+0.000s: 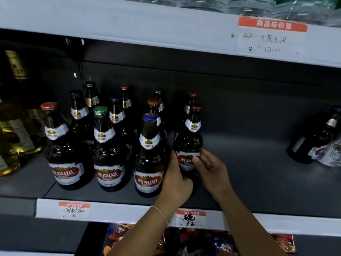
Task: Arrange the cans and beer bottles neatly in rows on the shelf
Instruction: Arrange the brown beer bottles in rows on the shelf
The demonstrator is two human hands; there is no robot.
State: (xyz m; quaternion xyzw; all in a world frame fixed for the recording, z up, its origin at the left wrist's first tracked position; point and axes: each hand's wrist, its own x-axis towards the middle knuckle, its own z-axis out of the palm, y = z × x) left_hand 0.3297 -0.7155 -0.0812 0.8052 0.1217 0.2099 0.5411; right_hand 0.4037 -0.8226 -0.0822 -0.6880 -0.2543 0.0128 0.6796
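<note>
A broad stretch of bare dark grey metal shelf (245,163) lies open between the brown glass beer bottle with the red cap (190,139), held low on both sides by the left hand (175,179) and right hand (212,168), and a dark bottle lying tilted at the far right (311,143). To the left, upright brown glass beer bottles (108,145) stand packed in rows several deep, with only narrow gaps between them. Yellow-green glass bottles (14,130) block the far left end. Overhead, the pale grey upper shelf edge (129,24) caps the room above the bottle caps.
</note>
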